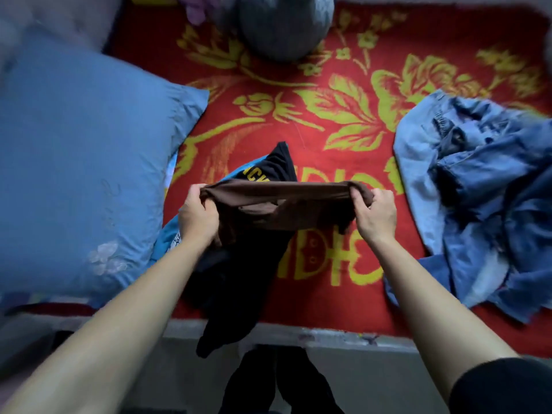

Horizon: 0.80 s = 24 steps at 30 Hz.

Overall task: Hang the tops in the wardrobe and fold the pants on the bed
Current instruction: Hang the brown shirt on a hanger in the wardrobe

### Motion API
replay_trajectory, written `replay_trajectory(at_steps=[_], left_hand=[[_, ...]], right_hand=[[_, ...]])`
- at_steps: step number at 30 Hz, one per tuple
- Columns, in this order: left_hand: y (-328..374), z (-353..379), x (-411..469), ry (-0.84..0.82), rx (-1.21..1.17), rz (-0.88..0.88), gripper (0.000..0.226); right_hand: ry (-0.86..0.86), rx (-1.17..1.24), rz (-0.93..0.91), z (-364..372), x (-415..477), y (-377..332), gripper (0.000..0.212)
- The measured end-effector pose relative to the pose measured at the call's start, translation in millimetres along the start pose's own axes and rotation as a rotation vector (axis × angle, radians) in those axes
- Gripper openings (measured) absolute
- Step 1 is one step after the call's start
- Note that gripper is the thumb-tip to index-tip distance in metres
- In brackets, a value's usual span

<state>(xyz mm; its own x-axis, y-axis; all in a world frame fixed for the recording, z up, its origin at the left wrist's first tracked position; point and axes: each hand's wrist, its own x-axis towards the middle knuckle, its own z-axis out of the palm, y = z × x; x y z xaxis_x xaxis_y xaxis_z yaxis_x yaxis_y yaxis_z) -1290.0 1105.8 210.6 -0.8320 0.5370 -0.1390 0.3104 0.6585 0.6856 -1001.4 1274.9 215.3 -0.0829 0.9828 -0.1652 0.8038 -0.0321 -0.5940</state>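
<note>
A brown garment (283, 210) is stretched taut between my hands above the bed. My left hand (197, 215) grips its left end and my right hand (375, 215) grips its right end. Beneath it lies a black top with yellow lettering (239, 276), part of it hanging over the bed's front edge. A light blue garment (167, 237) peeks out under the black one. A heap of blue denim pants (484, 204) lies on the right of the bed.
The bed carries a red blanket with yellow flowers (328, 121). A big blue pillow (80, 174) fills the left side. A grey rounded bundle (283, 25) sits at the far edge. The bed's grey front edge (343, 336) runs below my arms.
</note>
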Motion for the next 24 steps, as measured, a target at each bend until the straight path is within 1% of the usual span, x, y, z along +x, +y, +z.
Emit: replay_trajectory(at_steps=[2, 4, 7, 9, 11, 13, 14, 16, 18, 21, 24], left_hand=[[32.4, -33.0, 9.9, 0.091, -0.051, 0.010, 0.027], [61.1, -67.2, 16.6, 0.170, -0.118, 0.014, 0.025], [95.1, -116.1, 15.0, 0.239, -0.200, 0.067, 0.025], [108.5, -144.4, 11.5, 0.283, -0.222, 0.111, 0.025], [114.8, -168.3, 8.5, 0.329, -0.246, 0.133, 0.027], [114.6, -187.1, 4.7, 0.366, -0.257, 0.120, 0.030], [112.4, -194.5, 1.9, 0.376, -0.258, 0.099, 0.031], [105.1, -205.4, -5.0, 0.364, -0.237, 0.052, 0.032], [95.4, -211.5, -13.5, 0.340, -0.177, 0.036, 0.031], [82.3, -213.6, -23.3, 0.279, -0.040, 0.094, 0.028], [82.5, -210.2, -32.5, 0.129, 0.084, 0.114, 0.027]], right_hand=[[0.096, 0.211, -0.034, -44.5, 0.2, -40.3, 0.040], [0.129, 0.425, -0.072, -89.4, -7.9, -78.4, 0.038], [0.117, 0.649, -0.174, -144.3, -30.1, -124.3, 0.040], [0.037, 0.715, -0.206, -168.2, -45.5, -142.1, 0.041], [-0.056, 0.712, -0.221, -182.6, -58.7, -147.9, 0.044], [-0.096, 0.650, -0.239, -190.9, -73.0, -149.7, 0.048], [-0.089, 0.605, -0.269, -193.5, -81.1, -149.0, 0.044], [-0.009, 0.448, -0.388, -197.0, -96.7, -145.3, 0.028], [0.047, 0.275, -0.460, -200.2, -111.7, -142.3, 0.024], [-0.007, 0.173, -0.435, -205.7, -128.2, -143.0, 0.029], [-0.133, 0.251, -0.314, -209.5, -135.5, -153.5, 0.023]])
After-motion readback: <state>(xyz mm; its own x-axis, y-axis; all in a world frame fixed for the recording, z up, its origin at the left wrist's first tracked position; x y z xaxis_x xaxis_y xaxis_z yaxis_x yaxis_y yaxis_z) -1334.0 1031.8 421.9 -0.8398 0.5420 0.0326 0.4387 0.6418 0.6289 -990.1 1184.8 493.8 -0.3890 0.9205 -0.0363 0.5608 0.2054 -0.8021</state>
